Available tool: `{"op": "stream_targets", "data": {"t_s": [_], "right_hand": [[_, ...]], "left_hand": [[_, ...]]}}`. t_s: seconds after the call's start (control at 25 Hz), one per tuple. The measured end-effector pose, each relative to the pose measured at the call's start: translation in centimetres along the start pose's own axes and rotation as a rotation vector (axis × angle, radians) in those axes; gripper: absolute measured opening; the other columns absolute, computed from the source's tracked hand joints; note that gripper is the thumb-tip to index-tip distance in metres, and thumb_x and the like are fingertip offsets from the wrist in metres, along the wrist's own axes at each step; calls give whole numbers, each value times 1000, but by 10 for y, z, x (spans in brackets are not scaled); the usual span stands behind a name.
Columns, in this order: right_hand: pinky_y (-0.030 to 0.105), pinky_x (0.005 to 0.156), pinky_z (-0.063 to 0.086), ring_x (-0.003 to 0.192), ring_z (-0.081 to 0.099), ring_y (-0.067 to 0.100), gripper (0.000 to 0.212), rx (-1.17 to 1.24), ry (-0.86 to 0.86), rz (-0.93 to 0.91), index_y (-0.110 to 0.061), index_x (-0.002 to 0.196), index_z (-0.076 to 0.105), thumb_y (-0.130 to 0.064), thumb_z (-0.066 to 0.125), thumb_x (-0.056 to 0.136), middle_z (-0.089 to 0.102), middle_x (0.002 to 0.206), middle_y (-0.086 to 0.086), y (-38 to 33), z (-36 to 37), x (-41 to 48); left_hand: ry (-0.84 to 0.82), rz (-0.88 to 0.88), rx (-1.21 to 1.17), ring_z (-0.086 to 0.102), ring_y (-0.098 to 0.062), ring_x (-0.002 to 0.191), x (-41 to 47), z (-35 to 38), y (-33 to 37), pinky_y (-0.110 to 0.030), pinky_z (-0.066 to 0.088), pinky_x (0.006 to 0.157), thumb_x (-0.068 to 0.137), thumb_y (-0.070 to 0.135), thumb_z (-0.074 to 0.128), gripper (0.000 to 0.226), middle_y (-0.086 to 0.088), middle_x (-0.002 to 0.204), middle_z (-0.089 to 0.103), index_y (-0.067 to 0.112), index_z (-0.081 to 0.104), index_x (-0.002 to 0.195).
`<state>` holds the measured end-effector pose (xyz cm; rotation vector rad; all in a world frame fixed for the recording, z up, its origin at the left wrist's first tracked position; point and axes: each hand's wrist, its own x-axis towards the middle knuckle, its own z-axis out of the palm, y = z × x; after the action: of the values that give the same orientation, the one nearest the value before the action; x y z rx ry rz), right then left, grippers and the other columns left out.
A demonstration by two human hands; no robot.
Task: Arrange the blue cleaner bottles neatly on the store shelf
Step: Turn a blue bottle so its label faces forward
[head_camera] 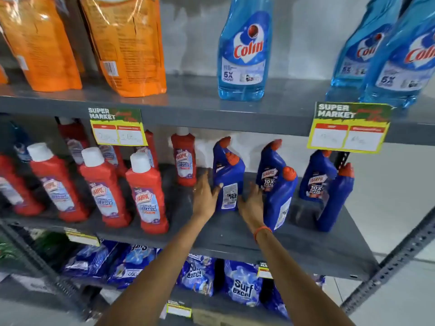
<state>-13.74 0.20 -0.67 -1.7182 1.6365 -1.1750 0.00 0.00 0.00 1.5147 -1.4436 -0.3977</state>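
Several dark blue cleaner bottles with orange caps stand in pairs on the right half of the grey middle shelf [235, 234]. My left hand [204, 196] is against the left side of the front-left blue bottle [228, 182], thumb on its label and fingers reaching behind it. My right hand [251, 204] lies flat and spread on that bottle's right side, between it and the front-middle blue bottle [280, 201], whose back label faces out. A front-right blue bottle [335, 201] leans near the shelf's right end. More blue bottles [270, 165] stand behind these.
Red bathroom-cleaner bottles [147, 194] fill the shelf's left half. Above are orange refill pouches [131, 43], light blue glass-cleaner bottles [243, 50] and price tags [348, 128]. Blue detergent packs [242, 283] lie below. A metal upright [388, 264] bounds the right side.
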Motion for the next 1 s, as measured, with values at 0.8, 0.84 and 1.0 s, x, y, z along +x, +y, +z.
{"op": "stream_targets", "data": {"t_s": [0.8, 0.84, 1.0], "right_hand": [[33, 84, 49, 99, 61, 22, 40, 264, -230, 160, -20, 109, 50, -15, 73, 76, 65, 112, 10, 33, 23, 16], [36, 83, 51, 97, 62, 23, 38, 313, -266, 183, -24, 104, 51, -16, 74, 76, 66, 108, 9, 32, 20, 18], [40, 76, 53, 88, 63, 24, 43, 314, -113, 170, -20, 95, 44, -17, 78, 70, 65, 98, 5, 15, 21, 14]], "left_hand": [[-402, -258, -621, 64, -8, 94, 38, -13, -13, -18, 55, 71, 86, 12, 61, 24, 6, 104, 66, 28, 54, 102], [-406, -280, -637, 64, -10, 95, 40, -16, -10, -20, 54, 71, 86, 13, 60, 21, 7, 102, 66, 29, 55, 100], [-347, -350, -759, 59, -6, 97, 32, -8, 5, -18, 51, 77, 93, 21, 49, 25, 10, 108, 60, 26, 46, 117]]}}
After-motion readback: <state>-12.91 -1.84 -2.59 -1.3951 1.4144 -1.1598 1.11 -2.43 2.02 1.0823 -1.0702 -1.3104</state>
